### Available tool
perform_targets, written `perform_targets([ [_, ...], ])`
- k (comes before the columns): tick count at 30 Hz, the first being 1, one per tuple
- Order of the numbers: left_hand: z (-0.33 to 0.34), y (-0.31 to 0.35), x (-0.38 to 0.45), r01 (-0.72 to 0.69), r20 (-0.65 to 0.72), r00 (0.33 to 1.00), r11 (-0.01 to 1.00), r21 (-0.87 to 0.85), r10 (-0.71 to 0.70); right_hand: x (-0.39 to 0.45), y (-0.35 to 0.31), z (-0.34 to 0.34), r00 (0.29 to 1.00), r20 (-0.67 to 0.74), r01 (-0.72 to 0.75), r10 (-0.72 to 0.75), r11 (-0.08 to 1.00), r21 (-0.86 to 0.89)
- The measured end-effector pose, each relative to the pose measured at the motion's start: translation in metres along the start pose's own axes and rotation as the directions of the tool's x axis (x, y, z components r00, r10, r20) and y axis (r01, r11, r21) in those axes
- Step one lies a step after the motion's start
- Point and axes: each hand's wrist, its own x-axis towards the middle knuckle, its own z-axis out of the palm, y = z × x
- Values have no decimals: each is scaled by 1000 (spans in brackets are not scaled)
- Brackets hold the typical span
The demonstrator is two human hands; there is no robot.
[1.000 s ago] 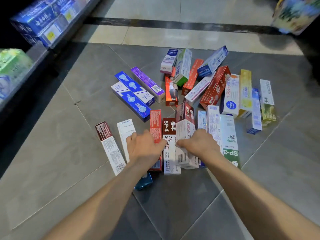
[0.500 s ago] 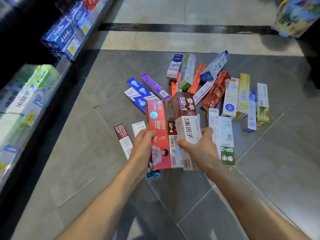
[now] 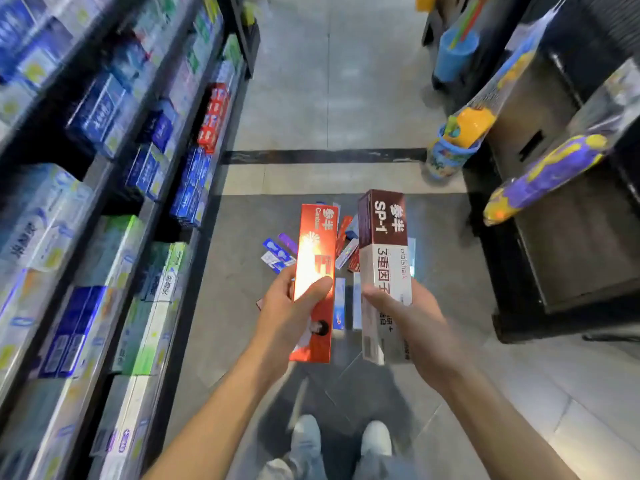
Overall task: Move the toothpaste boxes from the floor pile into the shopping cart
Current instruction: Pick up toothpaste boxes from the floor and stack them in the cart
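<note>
My left hand (image 3: 289, 315) grips a long red toothpaste box (image 3: 313, 261) held upright in front of me. My right hand (image 3: 412, 323) grips a maroon-and-white toothpaste box (image 3: 384, 244) marked SP-1, also upright and just right of the red one. Behind and below both boxes lies the floor pile of toothpaste boxes (image 3: 280, 254) on the grey tiles, mostly hidden by the two held boxes. No shopping cart shows in the head view.
Store shelves (image 3: 114, 188) packed with toothpaste boxes run along the left. A dark display stand (image 3: 554, 237) with hanging toys and a bucket (image 3: 446, 157) stands on the right. My two shoes (image 3: 339, 441) are on the floor at the bottom. The aisle floor runs ahead.
Both hands took a box each from the pile and lifted it up. The view rose and tilted up, so the pile now lies far below and the aisle shows.
</note>
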Motion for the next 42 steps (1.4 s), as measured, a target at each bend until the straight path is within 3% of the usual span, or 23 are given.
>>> perform_targets([
  [4, 41, 92, -78, -91, 18, 996, 996, 7, 91, -83, -106, -27, 995, -3, 103, -103, 993, 50],
  [10, 83, 167, -160, -209, 224, 954, 978, 22, 198, -179, -180, -52, 956, -201, 230, -213, 971, 60],
  [14, 106, 191, -193, -232, 401, 894, 972, 31, 200, -241, -188, -53, 866, -437, 309, -243, 947, 87],
  [17, 119, 195, -214, -236, 566, 810, 969, 78, 152, -288, -180, -51, 758, -620, 338, -201, 935, 111],
  [20, 138, 188, -245, -220, 722, 689, 968, 118, 69, -345, -166, -44, 617, -776, 372, -131, 917, 141],
  [27, 174, 127, -368, -203, 938, 290, 946, 253, -189, -496, -93, -13, 189, -973, 424, 130, 883, 200],
  [31, 178, 72, -456, -242, 920, 44, 890, 388, -389, -591, -46, 25, -66, -966, 455, 250, 869, 194],
  [35, 166, 12, -554, -338, 855, -170, 844, 416, -490, -682, 9, 68, -275, -892, 510, 358, 841, 181],
  [39, 147, -55, -657, -439, 775, -339, 818, 372, -534, -776, 64, 107, -425, -798, 569, 428, 812, 133],
  [42, 128, -103, -735, -471, 714, -423, 809, 353, -558, -845, 106, 131, -506, -711, 590, 488, 797, 126],
])
